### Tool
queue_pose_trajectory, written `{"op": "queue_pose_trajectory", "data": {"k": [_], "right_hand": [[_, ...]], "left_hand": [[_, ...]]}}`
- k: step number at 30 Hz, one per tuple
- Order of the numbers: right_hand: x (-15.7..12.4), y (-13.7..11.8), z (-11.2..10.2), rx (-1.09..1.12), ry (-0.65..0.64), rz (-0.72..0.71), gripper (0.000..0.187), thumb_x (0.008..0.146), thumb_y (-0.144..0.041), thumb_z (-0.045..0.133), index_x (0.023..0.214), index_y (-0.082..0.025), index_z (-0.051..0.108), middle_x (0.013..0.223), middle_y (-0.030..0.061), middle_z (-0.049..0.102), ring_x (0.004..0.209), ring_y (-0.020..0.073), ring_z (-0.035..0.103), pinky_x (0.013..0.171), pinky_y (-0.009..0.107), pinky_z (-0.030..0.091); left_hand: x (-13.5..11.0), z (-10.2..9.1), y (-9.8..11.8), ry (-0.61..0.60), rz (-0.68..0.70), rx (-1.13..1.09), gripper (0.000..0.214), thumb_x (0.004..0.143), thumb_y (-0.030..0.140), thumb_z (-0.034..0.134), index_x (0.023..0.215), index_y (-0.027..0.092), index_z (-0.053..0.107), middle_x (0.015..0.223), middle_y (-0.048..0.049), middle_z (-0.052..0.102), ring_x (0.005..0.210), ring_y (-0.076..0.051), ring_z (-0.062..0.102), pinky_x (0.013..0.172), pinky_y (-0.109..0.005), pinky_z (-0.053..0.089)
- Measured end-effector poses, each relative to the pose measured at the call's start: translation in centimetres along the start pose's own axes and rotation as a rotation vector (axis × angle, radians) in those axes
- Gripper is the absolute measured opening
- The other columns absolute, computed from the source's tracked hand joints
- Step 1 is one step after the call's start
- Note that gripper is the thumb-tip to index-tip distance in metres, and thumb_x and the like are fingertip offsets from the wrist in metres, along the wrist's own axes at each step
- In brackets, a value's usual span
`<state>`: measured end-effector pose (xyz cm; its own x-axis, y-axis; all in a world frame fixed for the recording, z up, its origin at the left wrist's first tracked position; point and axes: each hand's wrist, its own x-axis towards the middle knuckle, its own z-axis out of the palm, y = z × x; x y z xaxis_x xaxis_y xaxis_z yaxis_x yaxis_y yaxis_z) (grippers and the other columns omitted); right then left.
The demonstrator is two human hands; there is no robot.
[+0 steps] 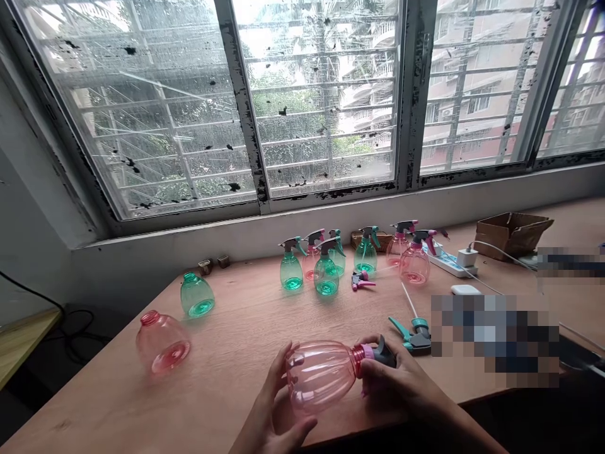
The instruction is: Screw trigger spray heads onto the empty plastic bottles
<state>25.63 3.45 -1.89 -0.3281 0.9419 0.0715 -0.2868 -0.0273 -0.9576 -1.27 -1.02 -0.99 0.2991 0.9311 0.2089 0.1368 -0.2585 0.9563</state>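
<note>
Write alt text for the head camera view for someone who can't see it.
A person's left hand cups the base of a sideways pink bottle while the right hand grips its spray head. On the wooden table, two open bottles stand at left; several spray bottles stand near the window.

Looks very much like a small, makeshift workroom; lit by daylight through a wide, grey-framed glass window [243, 107] with flaking paint; facing, past pale metal bars [459, 94], leafy green trees [288, 129] and a pale multi-storey building [486, 68]; fitted with a long, reddish-brown wooden table [94, 391] under the window; set out there with translucent green and pink plastic spray bottles [327, 274], some topped, some bare-necked, and loose grey plastic trigger heads [418, 340] with coloured levers; equipped too with a white plastic power strip [449, 261] near an open brown cardboard box [510, 239].
</note>
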Motion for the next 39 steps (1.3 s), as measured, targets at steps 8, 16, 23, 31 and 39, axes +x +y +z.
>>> {"op": "queue_pose_trajectory", "data": {"k": [8, 16, 23, 31, 39], "right_hand": [[-0.1, 0.0, -0.1, -0.046, -0.001, 0.028, 0.049, 0.072, -0.049, 0.083, 0.1, -0.018, 0.059, 0.071, 0.001, 0.072, 0.06, 0.02, 0.07, 0.061, 0.032, 0.055], [0.0, 0.0, -0.2, -0.047, -0.009, 0.026, 0.047, 0.074, -0.048, 0.082, 0.101, -0.018, 0.059, 0.071, 0.001, 0.073, 0.061, 0.0201, 0.071, 0.061, 0.031, 0.055], [-0.1, -0.2, 0.0, -0.074, -0.015, 0.024, 0.046, 0.072, -0.05, 0.083, 0.096, -0.018, 0.06, 0.071, 0.0008, 0.072, 0.059, 0.0194, 0.071, 0.059, 0.029, 0.055], [-0.2, -0.4, 0.1, -0.1, -0.057, 0.017, 0.043, 0.074, -0.048, 0.082, 0.097, -0.017, 0.061, 0.073, 0.0015, 0.073, 0.061, 0.018, 0.07, 0.06, 0.028, 0.054], [-0.1, -0.2, -0.2, -0.101, -0.098, 0.019, 0.04, 0.077, -0.045, 0.081, 0.098, -0.017, 0.061, 0.075, 0.0018, 0.073, 0.063, 0.0172, 0.07, 0.063, 0.028, 0.053]], "left_hand": [[-0.1, -0.2, 0.3, -0.061, -0.055, -0.157, 0.101, 0.081, 0.046, 0.076, 0.157, 0.034, 0.009, 0.164, -0.011, 0.023, 0.145, -0.037, 0.033, 0.118, -0.053, 0.032], [0.1, 0.0, 0.0, -0.039, -0.001, -0.027, 0.093, 0.088, 0.04, 0.07, 0.156, 0.038, 0.007, 0.164, -0.008, 0.024, 0.145, -0.033, 0.035, 0.122, -0.05, 0.023], [0.1, -0.1, -0.1, -0.055, -0.04, -0.024, 0.098, 0.086, 0.042, 0.071, 0.157, 0.033, 0.004, 0.166, -0.0093, 0.017, 0.148, -0.033, 0.029, 0.121, -0.048, 0.025], [0.3, -0.2, -1.0, -0.006, 0.046, 0.122, 0.093, 0.088, 0.043, 0.067, 0.157, 0.032, 0.005, 0.162, -0.0096, 0.029, 0.147, -0.031, 0.031, 0.123, -0.048, 0.018], [0.2, -0.1, 0.1, -0.026, -0.026, 0.028, 0.093, 0.087, 0.042, 0.07, 0.157, 0.03, 0.01, 0.166, -0.0088, 0.018, 0.15, -0.032, 0.023, 0.122, -0.047, 0.023]]}}
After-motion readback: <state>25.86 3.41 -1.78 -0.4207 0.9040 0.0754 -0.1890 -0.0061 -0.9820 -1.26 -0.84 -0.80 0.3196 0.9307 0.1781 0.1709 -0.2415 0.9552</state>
